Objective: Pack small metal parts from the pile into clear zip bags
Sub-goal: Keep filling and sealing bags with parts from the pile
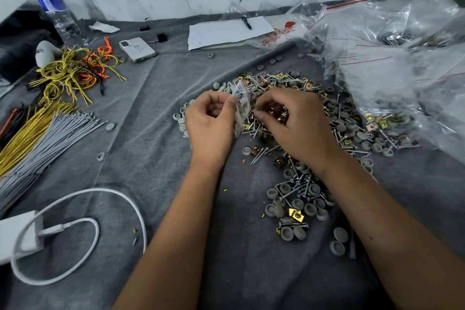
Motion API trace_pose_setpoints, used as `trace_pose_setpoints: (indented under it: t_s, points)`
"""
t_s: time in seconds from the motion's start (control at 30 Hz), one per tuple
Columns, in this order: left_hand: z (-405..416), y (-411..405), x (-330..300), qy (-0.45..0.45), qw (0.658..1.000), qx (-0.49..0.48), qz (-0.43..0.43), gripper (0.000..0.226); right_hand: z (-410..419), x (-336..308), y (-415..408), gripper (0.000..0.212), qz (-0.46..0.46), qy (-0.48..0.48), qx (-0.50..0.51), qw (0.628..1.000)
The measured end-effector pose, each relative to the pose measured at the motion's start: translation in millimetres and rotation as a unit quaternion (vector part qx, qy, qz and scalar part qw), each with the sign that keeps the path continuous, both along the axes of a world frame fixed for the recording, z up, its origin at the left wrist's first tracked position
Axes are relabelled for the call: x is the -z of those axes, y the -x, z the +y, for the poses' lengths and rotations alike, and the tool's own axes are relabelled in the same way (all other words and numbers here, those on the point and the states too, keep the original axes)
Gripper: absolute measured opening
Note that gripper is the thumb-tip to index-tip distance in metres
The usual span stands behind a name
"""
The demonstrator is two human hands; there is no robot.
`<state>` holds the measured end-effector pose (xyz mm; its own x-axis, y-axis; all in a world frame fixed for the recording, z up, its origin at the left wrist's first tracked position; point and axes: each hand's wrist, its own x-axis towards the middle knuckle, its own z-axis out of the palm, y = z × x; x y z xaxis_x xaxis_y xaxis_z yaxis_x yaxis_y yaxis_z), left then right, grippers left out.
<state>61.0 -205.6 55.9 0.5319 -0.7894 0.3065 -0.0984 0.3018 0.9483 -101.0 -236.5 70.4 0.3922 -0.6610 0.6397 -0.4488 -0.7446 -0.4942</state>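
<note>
A grey cloth (156, 158) covers the surface. At upper left stands a water bottle (56, 11), with a white phone (137, 49) lying to its right. Below the bottle — a tangle of yellow and orange wires (75, 70), and at the left edge a bundle of grey ties (47, 143) beside straight yellow wires (27, 133). At lower left, a white charger (17, 236) with its looping cable (118, 199). Top centre — a paper sheet (221, 31) with a pen (247, 22) on it.

A small packing workshop is suggested: parts (327, 133), wire bundles (37, 138) and bags (402, 58) are heaped on a blanket-covered worktop (156, 158).
</note>
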Motion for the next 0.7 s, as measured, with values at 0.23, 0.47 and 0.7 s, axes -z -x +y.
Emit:
trace_pose_setpoints:
  t_s: [0.23, 0.47, 0.7]
  points:
    - [1, -15, -13, 0.017, 0.974, 0.044, 0.222, 0.028, 5, 11, -7, 0.02, 0.208, -0.066, -0.058, 0.974]
    - [22, -42, -29, 0.108, 0.712, 0.286, 0.632, 0.016, 5, 10, -7, 0.017, 0.205, -0.086, -0.066, 0.973]
    - [25, -55, -27, 0.087, 0.648, 0.283, 0.702, 0.018, 2, 10, -4, 0.013, 0.133, -0.091, -0.036, 0.986]
